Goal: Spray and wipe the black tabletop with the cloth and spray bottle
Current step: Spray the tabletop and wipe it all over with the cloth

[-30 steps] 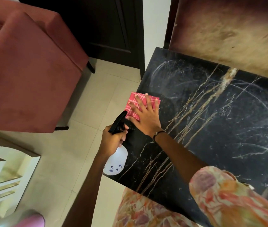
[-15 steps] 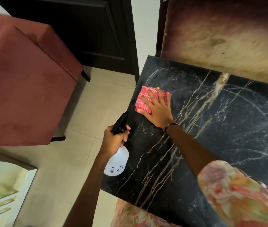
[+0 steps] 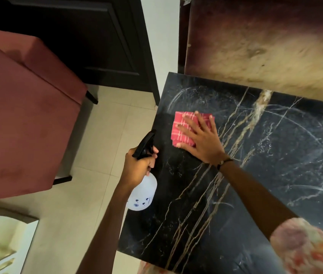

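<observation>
Head view. Your right hand (image 3: 200, 139) lies flat, fingers spread wide, pressing the folded red checked cloth (image 3: 186, 127) onto the black marble tabletop (image 3: 275, 165), in its far left part and just inside the left edge. Compared with the pictures from a second and half a second ago, the cloth and hand have travelled away from the table's left edge and further onto the slab, so the wiping stroke appears to be running inward, toward the gold veining. Faint curved smears show on the surface beyond the cloth, near the far left corner; these suggest that this corner has already been passed over, though you cannot confirm it from sheen alone.

Your left hand (image 3: 137, 165) is closed around the neck of the white spray bottle (image 3: 143, 194), below its black trigger head (image 3: 144, 143). The bottle hangs over the table's left edge, nozzle pointing away from you, much as it did in the two earlier pictures; no finger can be seen pulling the trigger, and no mist is visible.

In judgement, spraying is paused and wiping is the step in hand. Most of the slab, to the right and toward you, remains to be covered.

Beside the table stand a red upholstered chair (image 3: 22, 115) on the tiled floor (image 3: 97, 194) and a dark door (image 3: 77, 36).
</observation>
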The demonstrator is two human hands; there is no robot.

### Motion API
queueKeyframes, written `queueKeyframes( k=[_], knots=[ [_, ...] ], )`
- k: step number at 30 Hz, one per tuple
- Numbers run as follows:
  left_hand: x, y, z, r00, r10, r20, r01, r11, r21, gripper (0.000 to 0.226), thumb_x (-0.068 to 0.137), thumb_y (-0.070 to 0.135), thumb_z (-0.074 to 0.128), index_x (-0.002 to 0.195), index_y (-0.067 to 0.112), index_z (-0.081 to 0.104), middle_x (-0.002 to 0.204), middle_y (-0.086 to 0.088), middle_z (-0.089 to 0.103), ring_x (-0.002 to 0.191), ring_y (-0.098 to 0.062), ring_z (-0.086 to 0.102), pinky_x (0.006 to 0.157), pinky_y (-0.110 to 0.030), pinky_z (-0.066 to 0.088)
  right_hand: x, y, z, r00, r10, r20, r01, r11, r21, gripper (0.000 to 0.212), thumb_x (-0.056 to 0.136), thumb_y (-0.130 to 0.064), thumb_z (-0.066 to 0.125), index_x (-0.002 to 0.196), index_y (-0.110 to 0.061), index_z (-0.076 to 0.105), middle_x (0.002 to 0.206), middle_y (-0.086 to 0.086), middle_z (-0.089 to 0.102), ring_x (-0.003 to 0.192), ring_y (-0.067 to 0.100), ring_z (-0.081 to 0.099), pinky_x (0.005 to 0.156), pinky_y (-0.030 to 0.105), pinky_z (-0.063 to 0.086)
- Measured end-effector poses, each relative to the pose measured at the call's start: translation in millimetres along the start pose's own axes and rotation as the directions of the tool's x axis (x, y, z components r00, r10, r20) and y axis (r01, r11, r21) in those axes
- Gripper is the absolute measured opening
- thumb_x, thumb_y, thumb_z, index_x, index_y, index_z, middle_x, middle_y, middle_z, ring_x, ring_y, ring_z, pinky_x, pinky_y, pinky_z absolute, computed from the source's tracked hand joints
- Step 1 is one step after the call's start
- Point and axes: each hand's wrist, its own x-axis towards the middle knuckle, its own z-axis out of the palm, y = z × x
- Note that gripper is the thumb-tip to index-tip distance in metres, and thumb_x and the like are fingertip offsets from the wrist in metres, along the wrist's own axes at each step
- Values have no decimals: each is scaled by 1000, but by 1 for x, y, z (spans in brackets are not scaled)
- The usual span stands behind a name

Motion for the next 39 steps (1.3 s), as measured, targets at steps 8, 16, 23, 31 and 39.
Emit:
queueKeyframes(
  k=[8,16,23,31,39],
  knots=[
    [19,11,-6,999,41,-12,-40,998,47,32,74,-18,45,83,5,65,79,-21,55,37,-10,38,43,-24,32,102,-35,-2,979,200,-27,-198,978,61,71,86,-72,18,145,-36,33,158,2,22,144,41,10,107,69,-5],
    [35,23,-4,998,56,33,-56,998,22,34,76,-19,45,84,7,66,77,-16,55,41,-9,40,42,-23,32,36,11,3,997,-45,-70,44,999,-21,67,89,-73,19,148,-40,21,159,-1,16,147,33,6,114,64,2],
    [48,31,-11,993,104,49,-105,994,26,34,75,-21,44,85,5,64,81,-17,57,36,-7,39,40,-21,33,127,36,-14,947,317,-53,-314,947,70,74,84,-73,16,147,-36,27,159,2,19,144,41,10,109,67,-3],
    [60,37,-2,996,73,56,-74,997,20,36,71,-22,42,87,0,64,77,-12,58,39,-11,36,41,-23,30,120,-1,-2,997,4,-79,-5,1000,-10,69,87,-72,18,145,-37,31,157,1,23,145,36,11,112,68,7],
    [54,44,-1,992,92,88,-92,996,2,37,73,-24,42,84,3,64,78,-14,57,35,-7,35,40,-22,30,127,40,-16,959,274,-66,-268,959,89,76,84,-77,14,144,-35,34,155,2,28,144,35,17,113,64,4]
  ],
)
